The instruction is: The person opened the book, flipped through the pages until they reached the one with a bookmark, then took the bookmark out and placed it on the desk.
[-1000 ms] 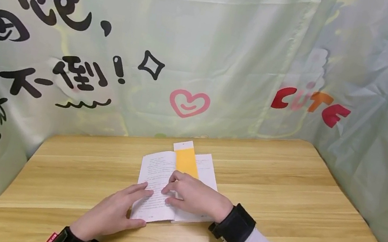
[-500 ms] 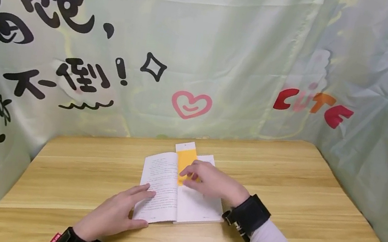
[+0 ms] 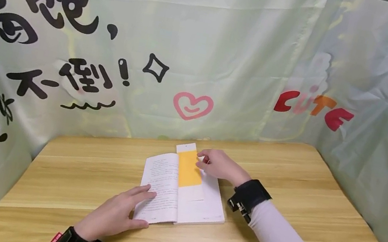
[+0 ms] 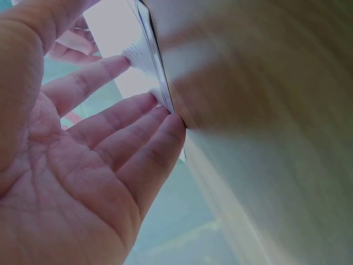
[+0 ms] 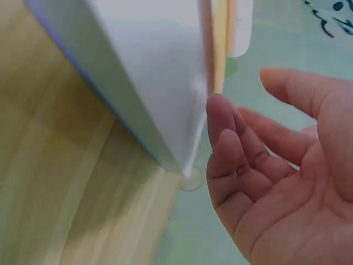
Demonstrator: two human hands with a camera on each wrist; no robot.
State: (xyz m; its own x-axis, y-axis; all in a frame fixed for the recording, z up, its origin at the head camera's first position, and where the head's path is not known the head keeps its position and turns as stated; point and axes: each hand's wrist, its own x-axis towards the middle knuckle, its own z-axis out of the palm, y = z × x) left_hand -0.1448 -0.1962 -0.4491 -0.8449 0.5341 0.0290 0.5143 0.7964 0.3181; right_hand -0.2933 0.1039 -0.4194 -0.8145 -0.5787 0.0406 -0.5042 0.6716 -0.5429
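Observation:
An open book (image 3: 162, 176) lies on the table, printed text on its left page. Along its inner right page lies a yellow bookmark (image 3: 190, 169) with white ends, the top one sticking out past the book. My left hand (image 3: 115, 213) rests at the lower left of the book, fingertips on the page and its edge, as the left wrist view also shows. Beside the bookmark's upper right edge is my right hand (image 3: 224, 166), fingers loosely bent. In the right wrist view its thumb stands apart from the fingertips (image 5: 222, 107), which are right at the bookmark's edge.
The wooden table (image 3: 302, 192) extends around the book on all sides. Behind it and at both sides hangs a pale green cloth (image 3: 228, 58) with black characters, a pink heart and coloured letters. Each wrist wears a black band (image 3: 251, 196).
My right hand has moved from the middle of the book up and right, uncovering the bookmark's lower white end. The left hand keeps its place at the book's lower left.

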